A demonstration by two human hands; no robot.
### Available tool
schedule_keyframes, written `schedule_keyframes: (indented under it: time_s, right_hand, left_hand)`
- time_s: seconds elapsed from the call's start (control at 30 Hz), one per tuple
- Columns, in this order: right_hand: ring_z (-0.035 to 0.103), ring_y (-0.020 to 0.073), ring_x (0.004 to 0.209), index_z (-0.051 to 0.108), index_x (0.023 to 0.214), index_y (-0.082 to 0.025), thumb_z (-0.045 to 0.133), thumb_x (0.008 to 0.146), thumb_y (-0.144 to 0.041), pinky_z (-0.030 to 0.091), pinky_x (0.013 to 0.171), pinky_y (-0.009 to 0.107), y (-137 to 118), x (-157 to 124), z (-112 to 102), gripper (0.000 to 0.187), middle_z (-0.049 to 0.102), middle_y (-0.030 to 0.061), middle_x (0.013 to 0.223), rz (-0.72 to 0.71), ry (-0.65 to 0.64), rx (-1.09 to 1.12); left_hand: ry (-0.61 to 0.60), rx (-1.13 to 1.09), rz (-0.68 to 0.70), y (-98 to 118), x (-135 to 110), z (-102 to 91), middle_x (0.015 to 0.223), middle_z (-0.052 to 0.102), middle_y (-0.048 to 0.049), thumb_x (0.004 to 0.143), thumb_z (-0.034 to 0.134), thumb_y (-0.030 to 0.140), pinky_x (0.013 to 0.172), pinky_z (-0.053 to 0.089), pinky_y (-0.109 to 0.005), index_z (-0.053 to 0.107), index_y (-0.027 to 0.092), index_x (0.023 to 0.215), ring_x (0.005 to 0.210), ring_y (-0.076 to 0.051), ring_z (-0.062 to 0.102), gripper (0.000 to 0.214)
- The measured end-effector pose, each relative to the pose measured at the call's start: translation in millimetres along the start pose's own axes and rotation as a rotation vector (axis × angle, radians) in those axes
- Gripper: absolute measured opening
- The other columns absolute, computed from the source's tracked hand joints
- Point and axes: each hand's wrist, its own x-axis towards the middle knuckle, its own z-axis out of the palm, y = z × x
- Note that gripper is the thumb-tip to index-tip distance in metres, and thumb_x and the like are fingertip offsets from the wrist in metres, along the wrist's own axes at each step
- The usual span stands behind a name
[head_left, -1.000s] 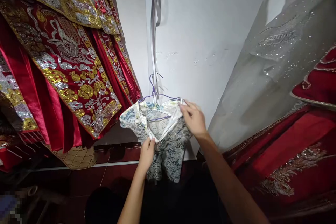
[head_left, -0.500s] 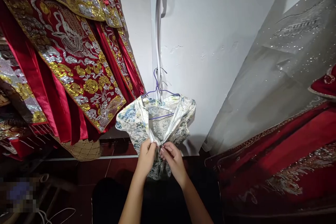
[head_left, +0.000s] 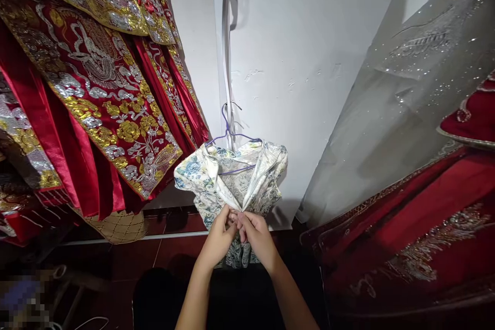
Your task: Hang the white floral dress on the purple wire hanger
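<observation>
A white dress (head_left: pixel 193 170) with a blue and yellow floral print hangs on a purple wire hanger (head_left: pixel 227 133) in front of me. Its wide collar falls open in a V. Where the two front edges meet, at the bottom of that V, my left hand (head_left: pixel 223 232) pinches the left edge. Right beside it, my right hand (head_left: pixel 253 229) grips the other edge, thumb and fingers pressed together. The fingertips of both hands touch or nearly touch, and they hide whatever fastening may be there. Below them the gathered lower part of the dress hangs down.
Red garments (head_left: pixel 116 98) with gold and silver embroidery hang at the left. A clear plastic cover (head_left: pixel 348 139) and a beaded red garment (head_left: pixel 433 185) stand at the right. Behind the hanger runs a pale vertical pole (head_left: pixel 226 36) against the white wall (head_left: pixel 294 26).
Both hands have come closer together, drawing the dress's front edges against each other and narrowing the V. The camera view has shifted slightly.
</observation>
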Motion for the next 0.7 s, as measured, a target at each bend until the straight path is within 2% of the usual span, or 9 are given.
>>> schedule_keyframes:
  time_s: [0.03, 0.1, 0.23, 0.37, 0.47, 0.57, 0.7]
  right_hand:
    - [0.042, 0.0107, 0.040, 0.052, 0.066, -0.020, 0.052, 0.092, -0.053, 0.033, 0.047, 0.025, -0.4, 0.9, -1.0, 0.041, 0.047, -0.0045, 0.042, 0.027, -0.009, 0.004]
    - [0.042, 0.0103, 0.037, 0.053, 0.066, -0.020, 0.052, 0.090, -0.054, 0.032, 0.044, 0.024, -2.5, 2.8, -4.9, 0.042, 0.051, -0.0032, 0.041, 0.091, -0.050, 0.006]
    - [0.050, 0.0107, 0.036, 0.059, 0.072, -0.016, 0.053, 0.089, -0.056, 0.031, 0.039, 0.022, -11.9, 5.7, -15.9, 0.043, 0.066, 0.0045, 0.053, 0.194, -0.177, 0.012]
    - [0.051, 0.0111, 0.036, 0.061, 0.073, -0.015, 0.055, 0.087, -0.055, 0.031, 0.037, 0.021, -18.9, 4.3, -20.3, 0.043, 0.068, 0.0064, 0.054, 0.203, -0.226, 0.031]
    - [0.049, 0.0103, 0.036, 0.065, 0.075, -0.015, 0.054, 0.088, -0.053, 0.029, 0.037, 0.021, -25.3, 8.3, -21.7, 0.041, 0.069, 0.0058, 0.056, 0.164, -0.181, 0.015]
    - [0.046, 0.0097, 0.035, 0.066, 0.073, -0.017, 0.056, 0.088, -0.051, 0.027, 0.035, 0.022, -45.6, 30.3, -26.0, 0.038, 0.068, 0.0045, 0.055, 0.121, -0.082, -0.010]
    - [0.044, 0.0083, 0.036, 0.066, 0.070, -0.014, 0.066, 0.082, -0.050, 0.029, 0.033, 0.021, -96.1, 80.9, -26.3, 0.037, 0.066, 0.0053, 0.054, 0.038, -0.032, 0.018]
  left_hand:
    - [0.023, 0.039, 0.011, -1.1, 0.3, 1.8, 0.082, 0.053, 0.0001, 0.090, 0.050, 0.026, 0.073, 0.041, -0.025, 0.052, 0.021, 0.092, 0.076, -0.015, 0.050, 0.005]
    - [0.068, 0.102, 0.043, -2.7, 0.7, 5.0, 0.077, 0.049, 0.0011, 0.093, 0.049, 0.029, 0.070, 0.039, -0.025, 0.050, 0.020, 0.084, 0.073, -0.015, 0.047, 0.013]
    - [0.065, 0.148, 0.087, -4.0, 1.2, 10.1, 0.081, 0.053, -0.0009, 0.094, 0.049, 0.028, 0.072, 0.038, -0.025, 0.053, 0.019, 0.085, 0.078, -0.016, 0.049, 0.014]
    - [0.124, 0.168, 0.122, -6.9, 2.2, 17.3, 0.086, 0.056, -0.0030, 0.093, 0.048, 0.024, 0.074, 0.039, -0.026, 0.053, 0.018, 0.084, 0.081, -0.017, 0.051, 0.012]
    - [0.148, 0.188, 0.132, -11.8, 3.2, 22.7, 0.080, 0.055, -0.0027, 0.094, 0.045, 0.024, 0.070, 0.039, -0.026, 0.052, 0.019, 0.083, 0.076, -0.017, 0.049, 0.014]
    - [0.164, 0.258, 0.153, -19.3, 5.4, 25.4, 0.080, 0.056, -0.0031, 0.094, 0.046, 0.026, 0.071, 0.039, -0.027, 0.052, 0.019, 0.085, 0.076, -0.018, 0.050, 0.014]
    - [0.194, 0.352, 0.120, -32.5, 9.1, 25.0, 0.073, 0.050, -0.0010, 0.094, 0.047, 0.030, 0.066, 0.036, -0.027, 0.048, 0.020, 0.078, 0.070, -0.017, 0.048, 0.018]
